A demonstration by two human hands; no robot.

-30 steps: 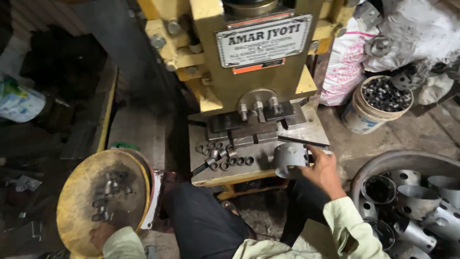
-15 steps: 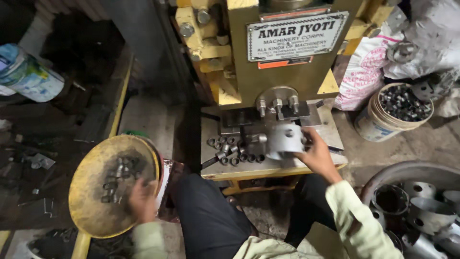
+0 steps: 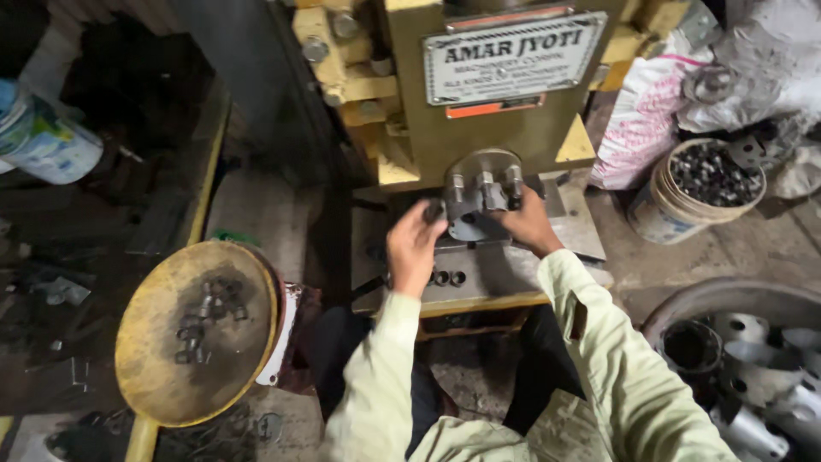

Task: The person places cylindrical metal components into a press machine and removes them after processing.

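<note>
Grimy workshop floor, yellow-painted metal press machine (image 3: pixel 479 103) standing against the wall. Person seated at its steel bed plate (image 3: pixel 505 269). Both hands up at a round grey metal cup-shaped part (image 3: pixel 477 205) sitting under the press head, on the die. Left hand (image 3: pixel 412 248) cupped against its left side, fingers curled, seems to pinch something small and dark; can't tell what. Right hand (image 3: pixel 528 224) wrapped round the right side, fingers partly hidden. Part looks stiff, fairly heavy, smooth sheet metal, likely oily and slippery; best held by the outer rim. Round yellow rusty tray (image 3: pixel 154 376) of small fittings sits left.
</note>
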